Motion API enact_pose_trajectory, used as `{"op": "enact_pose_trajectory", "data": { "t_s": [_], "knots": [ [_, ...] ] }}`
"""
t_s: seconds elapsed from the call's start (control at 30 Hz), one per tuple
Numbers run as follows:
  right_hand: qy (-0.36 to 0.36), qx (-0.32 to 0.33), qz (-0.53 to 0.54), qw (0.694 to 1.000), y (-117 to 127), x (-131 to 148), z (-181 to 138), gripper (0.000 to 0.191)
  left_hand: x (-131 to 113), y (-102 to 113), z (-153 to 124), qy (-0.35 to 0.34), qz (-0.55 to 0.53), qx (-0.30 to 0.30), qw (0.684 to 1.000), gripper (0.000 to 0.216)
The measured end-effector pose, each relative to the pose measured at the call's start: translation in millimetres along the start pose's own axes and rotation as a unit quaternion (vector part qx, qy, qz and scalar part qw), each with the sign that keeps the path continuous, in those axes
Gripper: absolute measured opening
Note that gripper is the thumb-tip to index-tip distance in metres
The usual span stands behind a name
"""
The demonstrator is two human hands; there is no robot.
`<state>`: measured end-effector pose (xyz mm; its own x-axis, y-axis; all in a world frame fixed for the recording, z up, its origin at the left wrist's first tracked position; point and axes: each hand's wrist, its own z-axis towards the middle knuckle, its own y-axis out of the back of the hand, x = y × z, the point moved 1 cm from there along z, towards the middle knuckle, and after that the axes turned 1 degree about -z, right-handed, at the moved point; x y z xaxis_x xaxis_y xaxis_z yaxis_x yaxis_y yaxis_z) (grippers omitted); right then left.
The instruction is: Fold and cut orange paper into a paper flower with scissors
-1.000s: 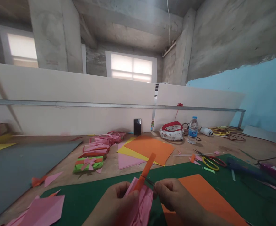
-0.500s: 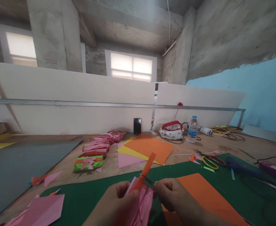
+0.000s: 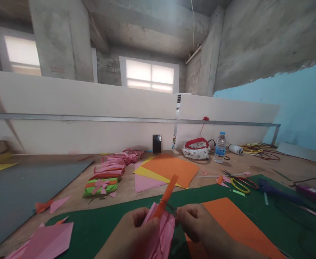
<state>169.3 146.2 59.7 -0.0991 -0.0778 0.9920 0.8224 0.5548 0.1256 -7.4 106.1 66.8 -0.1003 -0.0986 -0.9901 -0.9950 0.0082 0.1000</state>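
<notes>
My left hand (image 3: 132, 227) is closed on the folded pink paper (image 3: 165, 230), thumb against its orange strip (image 3: 170, 190), above the green mat (image 3: 93, 217) on the brown table (image 3: 74, 190). My right hand (image 3: 197, 221) pinches a thin dark tool (image 3: 170, 207) across the strip. Behind the table stands a white partition (image 3: 93, 97), then bare concrete, a bright window (image 3: 149, 76) and a blue wall (image 3: 303, 97).

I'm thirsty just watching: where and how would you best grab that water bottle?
Probably around the labelled middle of the bottle, right hand coming from the near side: it stands upright, its body is round, and the pouch sits close by on the left.
</notes>
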Motion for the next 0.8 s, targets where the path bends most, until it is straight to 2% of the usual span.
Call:
{"op": "enact_pose_trajectory", "data": {
  "t_s": [0.43,0.67,0.73,0.8],
  "knots": [
    [-0.008,-0.003,0.011,1.000,-1,1,0,0.049,1,0,1,-0.016,0.035,-0.002,0.999,0.026],
    [-0.029,-0.030,0.001,0.999,3,2,2,0.033,4,4,5,-0.031,0.053,-0.001,0.998,0.028],
    [-0.005,-0.059,-0.051,0.997,12,4,6,0.031,7,4,5,-0.038,0.051,-0.009,0.998,0.029],
    [0.049,-0.109,-0.183,0.976,25,6,13,0.037,15,1,3,-0.035,0.015,-0.019,0.999,0.029]
  ]
}}
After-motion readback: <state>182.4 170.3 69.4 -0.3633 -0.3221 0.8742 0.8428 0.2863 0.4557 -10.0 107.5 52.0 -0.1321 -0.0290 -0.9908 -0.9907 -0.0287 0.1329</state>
